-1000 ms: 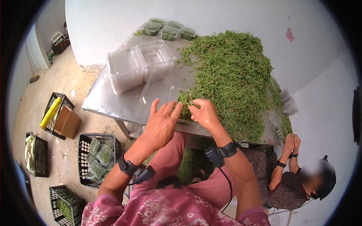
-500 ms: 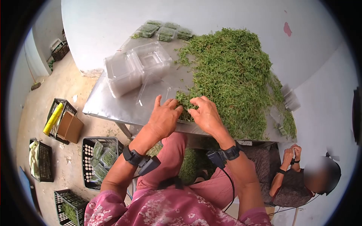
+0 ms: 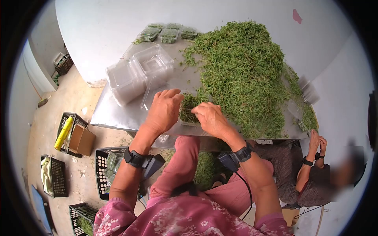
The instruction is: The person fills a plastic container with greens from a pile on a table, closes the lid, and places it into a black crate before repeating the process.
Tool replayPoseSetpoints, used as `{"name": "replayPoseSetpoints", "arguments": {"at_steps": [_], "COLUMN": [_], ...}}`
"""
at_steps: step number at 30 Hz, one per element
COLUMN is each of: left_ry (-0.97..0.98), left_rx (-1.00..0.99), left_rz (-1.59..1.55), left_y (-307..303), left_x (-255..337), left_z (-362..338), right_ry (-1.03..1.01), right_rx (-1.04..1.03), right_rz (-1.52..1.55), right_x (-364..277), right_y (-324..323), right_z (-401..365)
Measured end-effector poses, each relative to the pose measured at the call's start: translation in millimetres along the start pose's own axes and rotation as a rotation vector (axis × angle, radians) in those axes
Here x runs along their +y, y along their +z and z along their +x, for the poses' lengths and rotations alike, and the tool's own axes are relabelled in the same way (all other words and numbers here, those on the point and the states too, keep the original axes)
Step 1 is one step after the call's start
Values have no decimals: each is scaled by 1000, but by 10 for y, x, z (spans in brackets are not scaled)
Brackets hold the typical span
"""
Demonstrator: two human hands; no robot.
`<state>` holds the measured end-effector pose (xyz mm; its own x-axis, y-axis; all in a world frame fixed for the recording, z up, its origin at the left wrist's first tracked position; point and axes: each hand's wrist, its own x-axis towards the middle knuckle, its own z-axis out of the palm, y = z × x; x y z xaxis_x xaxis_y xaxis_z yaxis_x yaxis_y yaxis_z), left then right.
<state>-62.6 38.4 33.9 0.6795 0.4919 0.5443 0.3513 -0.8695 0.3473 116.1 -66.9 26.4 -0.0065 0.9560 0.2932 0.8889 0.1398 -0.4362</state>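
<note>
A clear plastic box (image 3: 190,123) filled with leafy green sprigs (image 3: 189,103) sits at the table's near edge, between my two hands. My left hand (image 3: 165,107) is at the box's left side, its fingers bent together; what they grip, if anything, is hidden. From the right, my right hand (image 3: 212,117) reaches over the box with thumb and fingers pinched on the sprigs. A large heap of the same greens (image 3: 244,74) spreads over the table just beyond and right of my right hand.
Stacked clear plastic boxes (image 3: 128,78) stand left on the metal table (image 3: 103,112). Several filled boxes (image 3: 169,35) sit at the back. Black crates (image 3: 103,169) line the floor at left. A co-worker (image 3: 315,185) sits at right, hands near the table's corner.
My left hand has lifted and turned inward, and my right hand has moved slightly down and right. The filled box now shows between them. The co-worker's hands have moved up toward the table; the camera view has shifted.
</note>
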Motion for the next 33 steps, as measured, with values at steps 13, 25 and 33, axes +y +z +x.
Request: {"name": "replayPoseSetpoints", "arguments": {"at_steps": [13,25,33], "left_ry": [-16,95,181], "left_rx": [-24,-139,-207], "left_rz": [52,238,112], "left_y": [-111,-84,160], "left_x": [20,43,116], "left_z": [122,9,212], "right_ry": [-230,-149,-221], "right_rx": [72,-228,35], "right_rz": [-131,-279,-222], "right_x": [-173,-125,-41], "right_y": [101,214,328], "right_z": [-105,54,-38]}}
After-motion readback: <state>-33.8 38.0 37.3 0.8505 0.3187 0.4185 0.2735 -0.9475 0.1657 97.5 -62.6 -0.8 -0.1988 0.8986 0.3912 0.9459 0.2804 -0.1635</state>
